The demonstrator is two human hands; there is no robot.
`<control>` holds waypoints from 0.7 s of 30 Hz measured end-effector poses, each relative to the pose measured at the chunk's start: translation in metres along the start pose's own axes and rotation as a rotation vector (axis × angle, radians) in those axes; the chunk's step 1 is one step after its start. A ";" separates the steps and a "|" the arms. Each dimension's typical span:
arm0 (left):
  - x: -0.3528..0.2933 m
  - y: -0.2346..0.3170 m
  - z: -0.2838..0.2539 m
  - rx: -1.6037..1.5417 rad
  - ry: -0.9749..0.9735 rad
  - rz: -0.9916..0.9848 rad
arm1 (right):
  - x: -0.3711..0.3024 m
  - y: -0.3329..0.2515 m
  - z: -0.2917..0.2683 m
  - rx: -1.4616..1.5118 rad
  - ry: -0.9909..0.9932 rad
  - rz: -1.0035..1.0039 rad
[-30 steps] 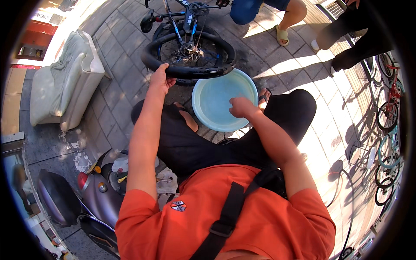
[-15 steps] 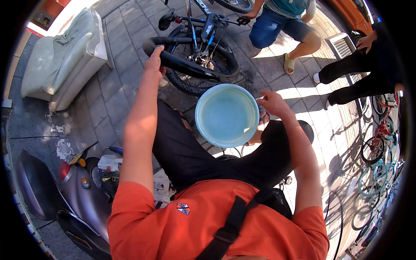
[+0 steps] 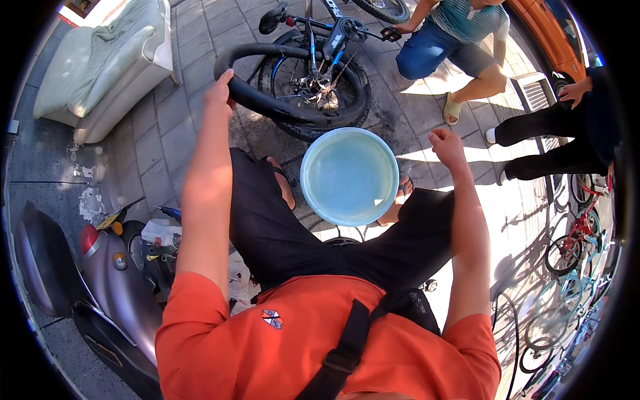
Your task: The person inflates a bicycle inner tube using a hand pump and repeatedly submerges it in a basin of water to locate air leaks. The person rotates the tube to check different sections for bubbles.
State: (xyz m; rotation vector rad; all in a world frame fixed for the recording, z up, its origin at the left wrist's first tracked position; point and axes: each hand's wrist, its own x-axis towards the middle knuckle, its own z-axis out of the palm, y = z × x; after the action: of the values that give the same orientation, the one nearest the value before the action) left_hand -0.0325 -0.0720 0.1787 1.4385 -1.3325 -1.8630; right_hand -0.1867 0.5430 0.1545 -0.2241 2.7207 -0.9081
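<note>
My left hand (image 3: 220,90) is closed around the left side of a fat, smooth black inner tube (image 3: 267,105), which is puffed up with air. The tube hangs tilted in front of the bicycle's rear wheel (image 3: 347,73), its lower edge just beyond the basin. Between my knees stands a round light-blue basin (image 3: 307,163) with water in it. My right hand (image 3: 448,148) is up in the air to the right of the basin, apart from it, fingers curled in with nothing showing in them.
A black and blue bicycle (image 3: 337,37) lies ahead on the paving. Beyond it crouches a person (image 3: 433,50), one hand by the pedal; another person in dark trousers (image 3: 540,127) stands right. A pale armchair (image 3: 100,73), a scooter (image 3: 123,287) and several parked bikes (image 3: 567,247) stand around.
The tube has shifted slightly left with my left hand, showing more of its ring. My right hand has moved right, away from the basin's rim, and its fingers have curled tighter.
</note>
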 end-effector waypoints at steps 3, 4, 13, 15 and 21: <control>-0.002 0.004 -0.005 -0.158 -0.128 -0.074 | -0.018 -0.025 0.001 -0.064 0.029 -0.076; -0.001 0.006 -0.005 -0.205 -0.135 -0.077 | -0.017 -0.027 0.003 -0.078 0.001 -0.083; 0.039 0.009 -0.011 -0.277 -0.024 -0.050 | -0.019 -0.035 0.009 -0.231 -0.096 -0.142; 0.026 0.006 -0.003 -0.250 -0.046 -0.108 | -0.022 -0.032 0.007 -0.317 0.031 -0.169; 0.001 0.010 0.021 -0.111 -0.042 -0.023 | -0.005 -0.037 -0.012 -0.243 0.171 -0.079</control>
State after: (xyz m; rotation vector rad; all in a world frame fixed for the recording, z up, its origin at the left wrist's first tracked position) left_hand -0.0546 -0.0686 0.1872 1.3709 -1.2163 -1.9592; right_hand -0.1829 0.5213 0.1876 -0.3162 2.9999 -0.6409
